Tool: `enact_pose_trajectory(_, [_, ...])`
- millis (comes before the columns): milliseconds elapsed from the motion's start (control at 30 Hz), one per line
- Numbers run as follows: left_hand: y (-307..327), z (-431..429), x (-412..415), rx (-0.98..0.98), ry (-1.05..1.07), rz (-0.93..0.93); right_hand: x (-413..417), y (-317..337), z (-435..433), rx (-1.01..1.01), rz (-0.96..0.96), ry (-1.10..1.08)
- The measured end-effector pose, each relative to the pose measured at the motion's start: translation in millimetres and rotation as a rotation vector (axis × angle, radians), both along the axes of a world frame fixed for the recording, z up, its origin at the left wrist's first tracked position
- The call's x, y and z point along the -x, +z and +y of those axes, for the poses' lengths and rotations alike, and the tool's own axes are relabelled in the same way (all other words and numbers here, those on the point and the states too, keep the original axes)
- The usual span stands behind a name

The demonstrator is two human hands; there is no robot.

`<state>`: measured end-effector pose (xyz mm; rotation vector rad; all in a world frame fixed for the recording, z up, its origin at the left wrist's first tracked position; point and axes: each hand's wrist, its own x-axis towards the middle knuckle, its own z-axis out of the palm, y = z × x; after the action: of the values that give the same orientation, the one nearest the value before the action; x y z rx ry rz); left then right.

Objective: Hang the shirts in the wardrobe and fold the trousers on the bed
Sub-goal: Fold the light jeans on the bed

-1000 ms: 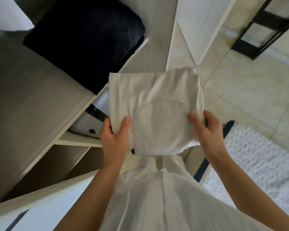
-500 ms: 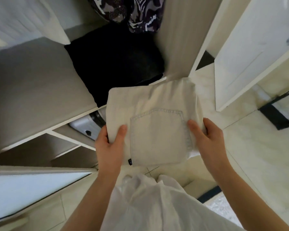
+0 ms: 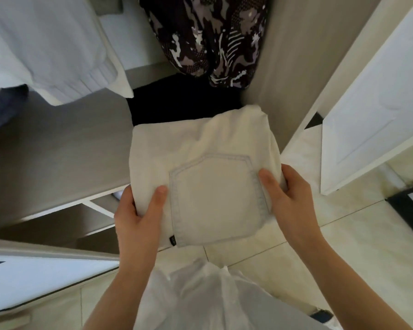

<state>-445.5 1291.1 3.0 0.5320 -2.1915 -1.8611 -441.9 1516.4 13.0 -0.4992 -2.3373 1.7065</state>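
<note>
I hold a folded pair of cream trousers with its back pocket facing up, just in front of the wardrobe's grey shelf. My left hand grips the near left corner, thumb on top. My right hand grips the right edge, thumb on the pocket seam. The far edge of the trousers overlaps a folded black garment lying on the shelf.
A dark patterned garment and a white knit garment hang above the shelf. White wardrobe doors stand open at the right and lower left. Lower shelf compartments sit below. The floor is pale tile.
The view has tilted up into the wardrobe, bringing the hanging clothes into sight. The trousers have moved forward over the shelf and the black garment; both hands keep the same hold.
</note>
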Motion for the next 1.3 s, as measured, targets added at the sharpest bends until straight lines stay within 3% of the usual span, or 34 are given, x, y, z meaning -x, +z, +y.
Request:
enact_pose_trajectory(133, [13,-7,34,0.134,-0.008,0.118,34,8,-13,-0.147,0.087,0.014])
enact_pose_trajectory(367, [20,-8,80,0.147,0.003,0.24,91,15,-22,-0.448,0.276,0.093])
enact_pose_trajectory(700, [22,-9,147,0.097,0.097,0.338,177,28,-31,-0.527,0.488,0.092])
enact_pose_trajectory(800, [11,-10,173,0.094,0.078,0.248,206,15,-29,-0.592,0.447,0.092])
enact_pose_trajectory(933, [-19,-14,184,0.2,-0.074,0.001,223,-23,-30,-0.737,0.199,0.148])
enact_pose_trajectory(1167, [-37,-7,169,0.282,-0.051,0.124,215,-39,-29,-0.792,0.22,0.068])
enact_pose_trajectory(1300, [-42,-4,169,0.422,-0.079,0.227,215,-35,-29,-0.925,0.349,0.033])
